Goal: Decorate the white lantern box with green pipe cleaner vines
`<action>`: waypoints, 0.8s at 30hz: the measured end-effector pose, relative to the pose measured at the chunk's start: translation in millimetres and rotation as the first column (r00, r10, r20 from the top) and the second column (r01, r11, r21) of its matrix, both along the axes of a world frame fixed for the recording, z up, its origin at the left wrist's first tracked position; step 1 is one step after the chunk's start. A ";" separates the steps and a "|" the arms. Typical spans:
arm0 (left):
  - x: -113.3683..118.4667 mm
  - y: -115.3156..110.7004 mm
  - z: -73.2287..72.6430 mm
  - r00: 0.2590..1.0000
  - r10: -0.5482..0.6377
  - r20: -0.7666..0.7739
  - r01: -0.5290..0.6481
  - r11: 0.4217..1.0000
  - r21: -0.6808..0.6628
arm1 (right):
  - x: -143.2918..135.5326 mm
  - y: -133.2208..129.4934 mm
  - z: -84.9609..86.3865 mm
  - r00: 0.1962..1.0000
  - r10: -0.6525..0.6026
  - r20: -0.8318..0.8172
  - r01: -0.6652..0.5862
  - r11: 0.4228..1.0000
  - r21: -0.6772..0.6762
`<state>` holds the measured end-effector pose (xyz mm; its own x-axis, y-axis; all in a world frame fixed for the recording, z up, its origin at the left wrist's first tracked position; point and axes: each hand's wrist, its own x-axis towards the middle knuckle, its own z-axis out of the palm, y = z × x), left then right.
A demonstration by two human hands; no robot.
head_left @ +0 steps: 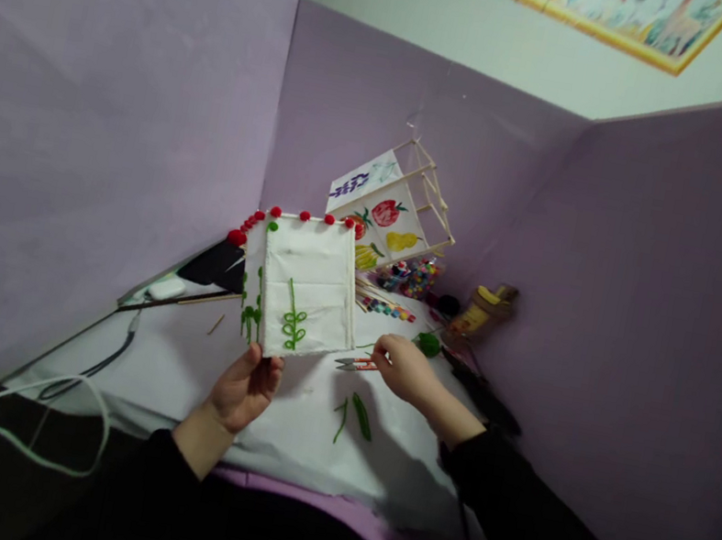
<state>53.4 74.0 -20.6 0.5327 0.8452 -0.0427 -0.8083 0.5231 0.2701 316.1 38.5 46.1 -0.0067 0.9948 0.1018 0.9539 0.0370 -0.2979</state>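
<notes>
Purple-walled worktop (pixel 176 368): I see L hand (pixel 242 389) fingers clamped on lantern (pixel 305 293); R hand (pixel 403 369) fingers pinching scissors (pixel 355 363).

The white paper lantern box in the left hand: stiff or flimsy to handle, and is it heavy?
The lantern probably weighs little: the left hand lifts it by one bottom corner. Its thin stick frame likely keeps it boxy, but the paper panels look easily dented or torn. The red pompoms along its edges might come off if squeezed.

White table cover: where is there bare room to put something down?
Bare cover lies left of the left hand, toward the cables. It is crowded behind the right hand: snips, beads, bottle, painted lantern.
</notes>
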 end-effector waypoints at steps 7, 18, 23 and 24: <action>-0.2 -0.8 0.3 1.000 0.013 -0.019 -0.013 1.000 0.002 | 8.6 1.0 -12.9 0.996 -0.002 0.084 0.005 0.999 -0.034; 2.5 1.9 3.1 1.000 0.014 -0.023 -0.014 1.000 0.014 | 87.1 -125.6 -6.3 0.870 -0.493 -0.026 0.493 0.868 0.053; 1.4 1.5 1.4 0.999 -0.007 -0.037 0.008 0.999 0.033 | 80.8 -123.6 -65.8 0.748 -0.650 -0.135 0.658 0.753 0.020; 1.0 1.5 0.6 0.999 -0.012 -0.037 0.014 0.999 0.038 | 78.8 -120.1 -73.3 0.743 -0.649 -0.166 0.661 0.750 0.027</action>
<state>54.4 75.5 -20.0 0.5424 0.8396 -0.0298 -0.7908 0.5222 0.3192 394.9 -81.5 -27.2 0.6636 0.7370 0.1280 0.7007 -0.5526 -0.4513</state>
